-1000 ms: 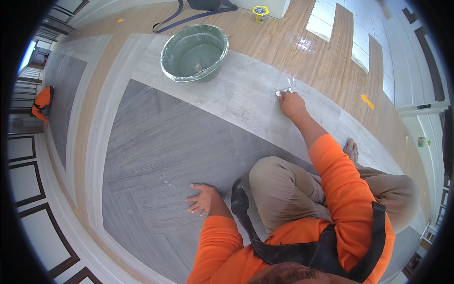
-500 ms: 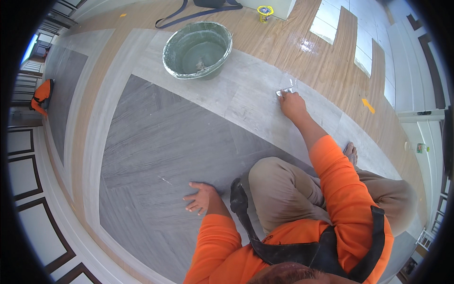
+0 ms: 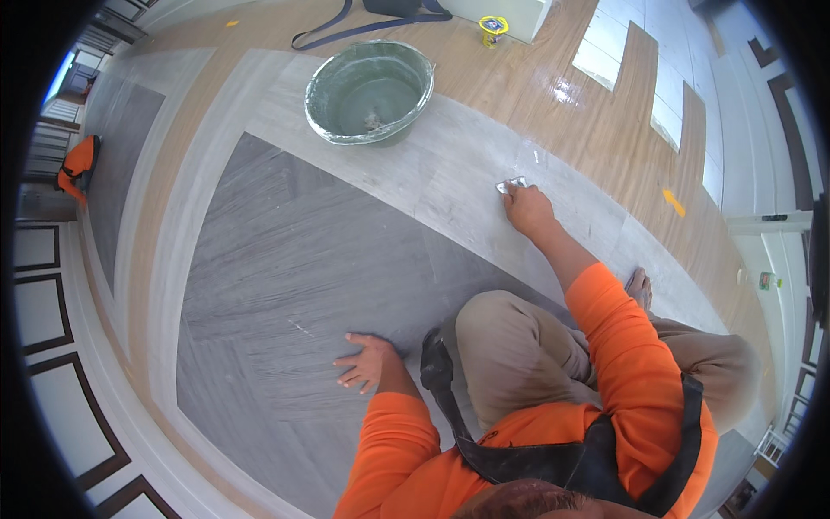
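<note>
My right hand (image 3: 529, 209) grips a small, flat, shiny scraper (image 3: 512, 184) against the pale grey floor tiles (image 3: 467, 156). Its fingers cover the scraper's near part. White smears (image 3: 536, 156) mark the tile just beyond it. My left hand (image 3: 367, 361) rests on the dark grey tiles (image 3: 285, 259), palm down with fingers spread, holding nothing. Ahead and to the left of my right hand stands a round green bucket (image 3: 324, 117) with a whitish-coated rim. Inside it are greyish-green contents and a pale lump I cannot make out.
Wood-look flooring (image 3: 536, 86) runs beyond the pale tiles, with an orange arrow marker (image 3: 673, 203) on it. A small yellow-rimmed tub (image 3: 494, 31) and a dark bag with a strap (image 3: 393, 9) lie at the far side. Another person in orange (image 3: 79, 160) bends down at far left.
My right hand has drawn the scraper slightly left and nearer to me over the pale tile. My left hand stays put. The view has shifted a little.
</note>
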